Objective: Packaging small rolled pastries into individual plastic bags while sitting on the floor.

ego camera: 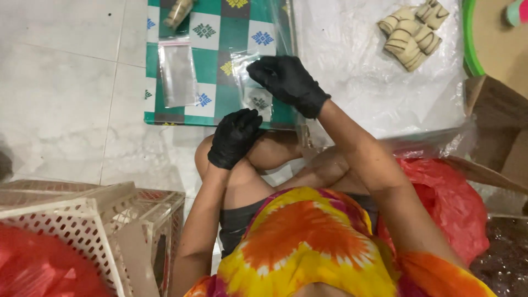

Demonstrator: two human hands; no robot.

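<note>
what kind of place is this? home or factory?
Likely a home or small food-packing spot, worked on the floor: tiled floor, striped pastries on a plastic sheet, small clear bags on a checkered mat, gloved hands.

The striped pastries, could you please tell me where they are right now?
In the head view the striped pastries lie at the upper right on the white plastic sheet, beyond the right hand and beside the green rim.

Pale marble-look floor tiles (60, 82), bright even light; white perforated crates (82, 225) lower left; cardboard box (498, 126) right.
</note>
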